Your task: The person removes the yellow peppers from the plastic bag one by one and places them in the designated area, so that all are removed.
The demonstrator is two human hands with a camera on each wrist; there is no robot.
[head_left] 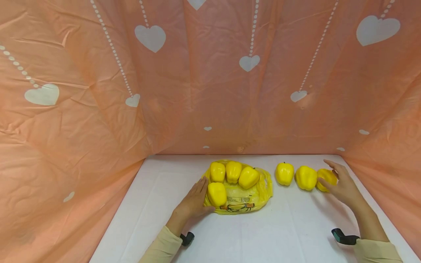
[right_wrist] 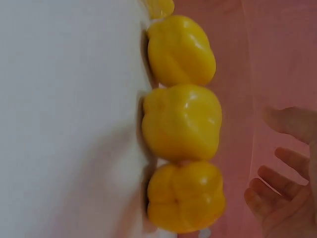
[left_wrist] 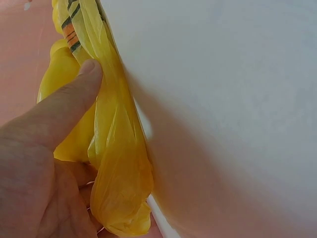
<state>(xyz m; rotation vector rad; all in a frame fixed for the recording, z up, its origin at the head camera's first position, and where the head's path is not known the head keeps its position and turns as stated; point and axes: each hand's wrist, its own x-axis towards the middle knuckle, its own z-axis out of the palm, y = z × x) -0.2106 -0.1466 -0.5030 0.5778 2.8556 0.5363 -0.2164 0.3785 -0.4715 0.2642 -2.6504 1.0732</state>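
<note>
A yellow plastic bag (head_left: 263,195) with dark and orange print lies flat on the table. Several yellow bell peppers rest on it: three along its far side and one bell pepper (head_left: 217,194) at its near left. My left hand (head_left: 194,201) lies along the bag's left edge beside that pepper, fingers straight. In the left wrist view, the thumb (left_wrist: 59,106) rests against the bag's crumpled edge. Right of the bag stand three more bell peppers in a row. My right hand (head_left: 342,186) is raised over the rightmost bell pepper (head_left: 326,179), fingers spread, apart from it in the right wrist view.
A white cloth covers the table (head_left: 256,237). Behind it and at both sides hangs an orange curtain (head_left: 223,91) with white hearts. Dark straps and camera mounts (head_left: 344,237) sit on both wrists.
</note>
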